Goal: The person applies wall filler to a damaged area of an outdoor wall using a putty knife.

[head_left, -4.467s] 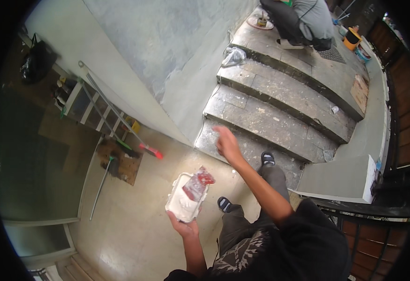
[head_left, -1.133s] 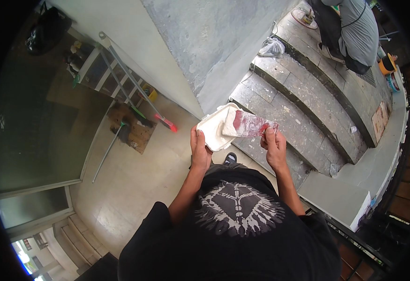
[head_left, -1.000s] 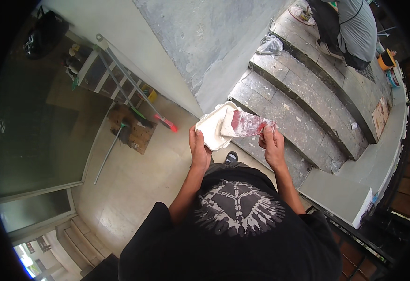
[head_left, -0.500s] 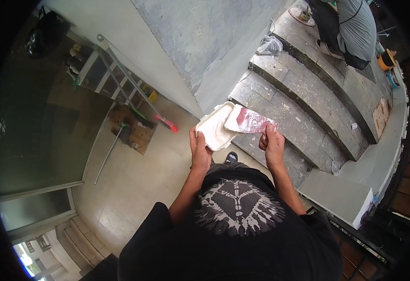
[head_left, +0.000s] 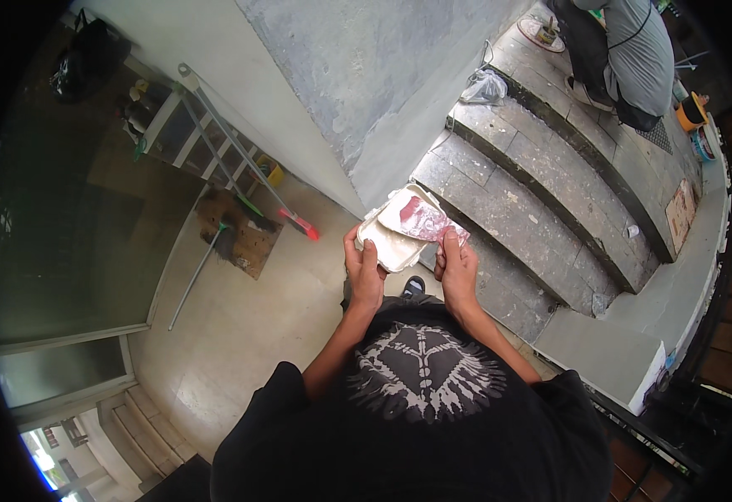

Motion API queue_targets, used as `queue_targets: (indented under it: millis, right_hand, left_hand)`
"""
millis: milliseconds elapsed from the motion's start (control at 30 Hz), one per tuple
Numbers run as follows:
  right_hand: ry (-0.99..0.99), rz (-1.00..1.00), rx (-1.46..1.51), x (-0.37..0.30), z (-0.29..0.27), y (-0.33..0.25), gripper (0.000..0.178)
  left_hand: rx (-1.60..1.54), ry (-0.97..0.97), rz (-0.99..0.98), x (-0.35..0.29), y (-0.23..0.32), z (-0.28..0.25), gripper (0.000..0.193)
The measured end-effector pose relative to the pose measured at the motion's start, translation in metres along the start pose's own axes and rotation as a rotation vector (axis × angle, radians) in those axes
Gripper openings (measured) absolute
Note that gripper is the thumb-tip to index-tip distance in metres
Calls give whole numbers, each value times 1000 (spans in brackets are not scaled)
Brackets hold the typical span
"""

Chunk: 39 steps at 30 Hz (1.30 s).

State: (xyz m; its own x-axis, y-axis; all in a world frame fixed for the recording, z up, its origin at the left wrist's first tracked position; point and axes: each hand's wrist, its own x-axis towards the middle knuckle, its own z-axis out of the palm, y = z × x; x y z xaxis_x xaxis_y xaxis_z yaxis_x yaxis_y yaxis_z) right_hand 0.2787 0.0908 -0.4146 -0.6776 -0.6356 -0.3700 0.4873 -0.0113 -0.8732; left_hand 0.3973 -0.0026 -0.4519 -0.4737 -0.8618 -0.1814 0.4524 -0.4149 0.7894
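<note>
Held in front of my body is a shallow white tub (head_left: 395,268) with white paste (head_left: 389,247) inside. My left hand (head_left: 366,276) is closed round its left edge, thumb on the near rim. In my right hand (head_left: 456,272), thumb and fingers pinch a broad flat scraper (head_left: 424,222), reddish and smeared with white. The scraper's blade lies over the tub's far right part, hiding some of the paste. Whether its edge touches the paste or the rim, I cannot tell.
Paint-spotted grey stone steps (head_left: 508,192) curve up to the right, with a plastic bag (head_left: 485,87) beside the wall. A person in grey (head_left: 638,63) is on the upper steps near a yellow bucket (head_left: 690,110). Leftward are a red-headed broom (head_left: 300,224) and a doormat (head_left: 253,255).
My right hand has moved left, toward my left hand, carrying the scraper farther over the tub. The blade now covers more of the paste.
</note>
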Motion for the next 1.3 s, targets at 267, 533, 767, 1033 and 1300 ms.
queue_targets:
  millis: [267, 533, 767, 1033, 1300]
  right_hand:
    - [14, 33, 48, -3, 4, 5, 34]
    - [-43, 179, 210, -4, 7, 10, 34]
    - [-56, 208, 259, -3, 8, 9, 34]
    - [-69, 147, 279, -7, 5, -4, 34]
    - [-41, 25, 163, -14, -7, -11, 38]
  left_hand:
    - [4, 13, -2, 1, 0, 2, 47]
    - [37, 38, 21, 1, -1, 3, 47]
    - [47, 52, 32, 1, -1, 2, 45]
    - [12, 97, -11, -2, -1, -5, 39]
    - [-29, 100, 7, 3, 12, -6, 38]
